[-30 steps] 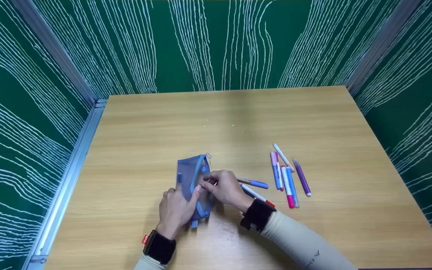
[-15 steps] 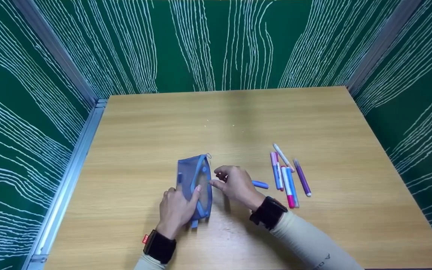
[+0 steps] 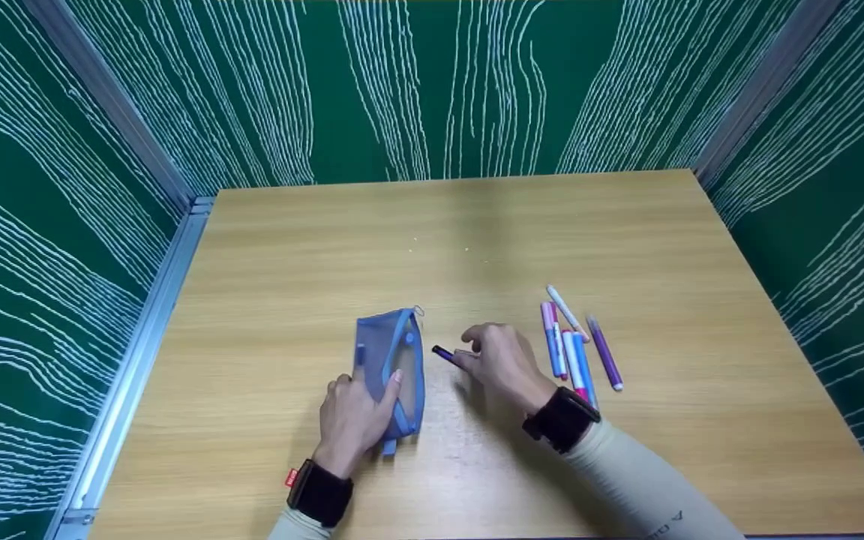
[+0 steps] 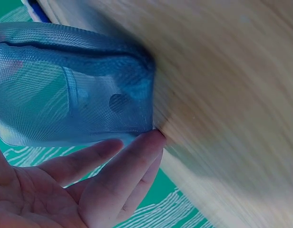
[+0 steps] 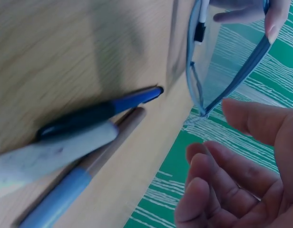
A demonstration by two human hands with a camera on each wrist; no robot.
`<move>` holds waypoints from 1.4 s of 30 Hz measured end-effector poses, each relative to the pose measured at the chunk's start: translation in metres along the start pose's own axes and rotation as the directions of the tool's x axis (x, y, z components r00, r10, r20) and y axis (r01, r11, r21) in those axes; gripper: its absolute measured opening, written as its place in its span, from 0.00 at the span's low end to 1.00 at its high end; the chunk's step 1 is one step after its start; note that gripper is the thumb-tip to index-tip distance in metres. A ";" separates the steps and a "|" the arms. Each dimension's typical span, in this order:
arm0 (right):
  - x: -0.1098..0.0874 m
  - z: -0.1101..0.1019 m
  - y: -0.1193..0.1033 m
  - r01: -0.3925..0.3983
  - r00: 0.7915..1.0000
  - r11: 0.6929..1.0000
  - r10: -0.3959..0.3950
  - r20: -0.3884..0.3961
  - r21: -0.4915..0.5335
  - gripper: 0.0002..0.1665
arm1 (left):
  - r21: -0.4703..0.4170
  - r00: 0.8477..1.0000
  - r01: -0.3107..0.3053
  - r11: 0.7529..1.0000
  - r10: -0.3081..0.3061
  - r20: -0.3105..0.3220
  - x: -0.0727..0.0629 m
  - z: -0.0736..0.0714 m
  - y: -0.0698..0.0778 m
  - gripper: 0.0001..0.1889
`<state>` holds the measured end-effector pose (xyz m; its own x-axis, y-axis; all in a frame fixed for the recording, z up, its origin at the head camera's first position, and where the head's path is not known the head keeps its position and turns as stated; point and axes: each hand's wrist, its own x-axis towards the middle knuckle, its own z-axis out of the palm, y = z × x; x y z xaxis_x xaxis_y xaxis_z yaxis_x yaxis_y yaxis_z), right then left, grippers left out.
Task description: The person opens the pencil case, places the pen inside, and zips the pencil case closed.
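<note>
A blue mesh pencil case (image 3: pixel 383 341) lies at the front centre of the table with its zip side spread. My left hand (image 3: pixel 353 420) holds it, thumb on the near edge of the opening, fingers (image 4: pixel 137 161) behind the mesh. Through the opening a black-tipped pen (image 5: pixel 200 31) shows in the right wrist view. My right hand (image 3: pixel 503 364) hovers right of the case, fingers loosely bent, thumb apart, nothing between them. Beneath it lie a dark blue pen (image 5: pixel 99 114), a white pen (image 5: pixel 56 152) and a brown-and-blue pen (image 5: pixel 65 190); from above, the hand hides most of them.
Several markers lie in a loose group to the right, among them a purple marker (image 3: pixel 604 352), a white marker (image 3: pixel 567 309) and a pink-and-blue marker (image 3: pixel 550 337). A metal rail (image 3: pixel 139 337) runs along the left table edge. Green walls surround the wooden table (image 3: pixel 312 247).
My right hand has drawn away from the case's opening to the right and now sits over the nearest pens, a dark pen end showing at its left. The left hand and case stay put.
</note>
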<state>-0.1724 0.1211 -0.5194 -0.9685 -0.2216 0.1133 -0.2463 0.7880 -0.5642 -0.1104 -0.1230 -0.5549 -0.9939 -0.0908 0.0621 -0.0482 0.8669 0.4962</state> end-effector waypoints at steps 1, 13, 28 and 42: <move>-0.001 -0.001 0.002 -0.001 1.000 1.000 0.001 0.000 -0.011 0.16 | -0.001 1.000 -0.007 1.000 0.007 -0.009 0.000 0.000 0.000 0.46; -0.008 0.008 0.013 0.058 0.998 0.977 -0.051 0.042 -0.205 0.05 | -0.001 0.999 0.016 1.000 -0.016 0.032 0.000 0.000 0.001 0.47; -0.009 0.027 0.014 0.123 0.992 0.916 -0.117 0.037 -0.383 0.18 | 0.001 1.000 0.016 1.000 -0.016 0.025 -0.001 -0.001 0.003 0.46; -0.009 0.033 0.014 0.125 0.990 0.905 -0.139 -0.005 -0.406 0.13 | 0.005 0.999 0.024 1.000 -0.024 0.038 0.000 -0.001 0.002 0.47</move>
<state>-0.1655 0.1151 -0.5553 -0.9251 -0.3262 0.1942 -0.3586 0.9189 -0.1646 -0.1102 -0.1216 -0.5524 -0.9955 -0.0932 0.0173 -0.0726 0.8669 0.4932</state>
